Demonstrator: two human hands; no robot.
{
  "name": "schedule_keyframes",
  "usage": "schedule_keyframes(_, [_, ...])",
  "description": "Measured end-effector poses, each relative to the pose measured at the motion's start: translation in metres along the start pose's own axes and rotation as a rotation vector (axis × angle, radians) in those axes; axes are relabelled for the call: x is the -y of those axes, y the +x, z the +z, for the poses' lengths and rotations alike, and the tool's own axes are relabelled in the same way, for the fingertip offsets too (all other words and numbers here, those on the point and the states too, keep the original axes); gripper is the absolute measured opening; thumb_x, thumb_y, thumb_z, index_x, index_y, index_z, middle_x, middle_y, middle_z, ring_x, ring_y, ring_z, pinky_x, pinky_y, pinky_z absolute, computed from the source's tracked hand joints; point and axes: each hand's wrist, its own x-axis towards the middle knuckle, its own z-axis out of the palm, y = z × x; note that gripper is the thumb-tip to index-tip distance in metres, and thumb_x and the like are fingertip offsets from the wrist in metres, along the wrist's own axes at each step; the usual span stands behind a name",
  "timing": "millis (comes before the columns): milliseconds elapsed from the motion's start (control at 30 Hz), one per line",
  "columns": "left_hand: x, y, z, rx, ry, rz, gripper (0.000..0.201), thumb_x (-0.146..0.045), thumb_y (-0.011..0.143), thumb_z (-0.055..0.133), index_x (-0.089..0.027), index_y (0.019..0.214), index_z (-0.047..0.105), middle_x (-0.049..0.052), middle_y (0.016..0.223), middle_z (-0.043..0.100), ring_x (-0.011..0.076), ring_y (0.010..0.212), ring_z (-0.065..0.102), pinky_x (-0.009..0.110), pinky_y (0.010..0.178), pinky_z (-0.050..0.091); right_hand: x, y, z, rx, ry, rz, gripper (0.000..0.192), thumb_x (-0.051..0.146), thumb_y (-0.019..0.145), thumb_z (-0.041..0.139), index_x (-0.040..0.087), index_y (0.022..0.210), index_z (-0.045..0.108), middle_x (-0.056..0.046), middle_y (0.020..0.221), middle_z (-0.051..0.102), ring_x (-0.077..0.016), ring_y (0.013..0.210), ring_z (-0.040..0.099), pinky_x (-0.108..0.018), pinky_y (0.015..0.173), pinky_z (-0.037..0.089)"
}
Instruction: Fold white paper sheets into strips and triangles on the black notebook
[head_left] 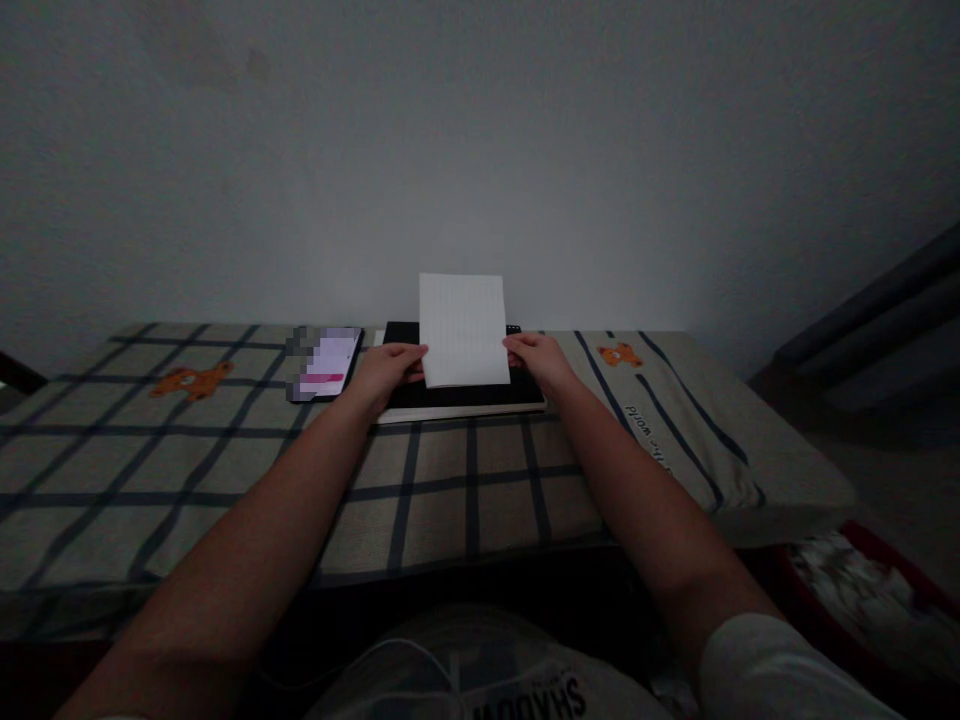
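A white sheet of lined paper (464,332) is held up between my two hands, tilted over a black notebook (472,396). My left hand (386,372) pinches the paper's left edge between thumb and fingers. On the opposite edge, my right hand (541,358) grips it the same way. The notebook lies flat, with spiral holes showing at its far right corner and pale pages along its near side. Part of its cover is hidden behind the paper.
A lit tablet or phone (328,362) lies left of the notebook. Beneath everything spreads a checked tablecloth (442,480) with orange bear prints. The table backs onto a grey wall (465,150). At lower right stands a red-rimmed container (885,590) holding crumpled white material.
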Motion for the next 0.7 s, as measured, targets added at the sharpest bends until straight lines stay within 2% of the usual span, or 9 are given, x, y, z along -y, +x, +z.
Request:
schedule_keyframes(233, [-0.0008,-0.0005,0.0001,-0.086,0.049,0.050,0.018,-0.029,0.070,0.075,-0.014,0.075,0.068,0.006,0.077,0.068,0.0122,0.069,0.062,0.027,0.072,0.054,0.0027,-0.0042,0.0011,0.044,0.046,0.032,0.003,0.020,0.075,0.069,0.017,0.074,0.069,0.000,0.066,0.065,-0.0078,0.060,0.056,-0.025,0.064,0.048])
schedule_keyframes(400, [0.0008,0.0026,-0.0012,-0.099,0.021,0.070,0.017,-0.029,0.070,0.075,-0.014,0.074,0.069,0.006,0.077,0.068,0.0126,0.070,0.062,0.027,0.071,0.055,0.0021,-0.0051,0.0017,0.072,0.053,0.048,0.004,0.020,0.073,0.071,0.017,0.074,0.069,0.000,0.066,0.066,-0.0080,0.060,0.057,-0.023,0.063,0.048])
schedule_keyframes(700, [0.0009,0.0020,-0.0011,0.032,-0.047,0.007,0.018,-0.028,0.071,0.075,-0.013,0.081,0.070,0.007,0.083,0.069,0.0126,0.074,0.063,0.026,0.073,0.056,-0.0001,-0.0008,0.0003,-0.008,-0.002,-0.008,0.005,0.022,0.074,0.068,0.017,0.074,0.068,0.002,0.062,0.062,-0.0080,0.057,0.054,-0.024,0.062,0.047])
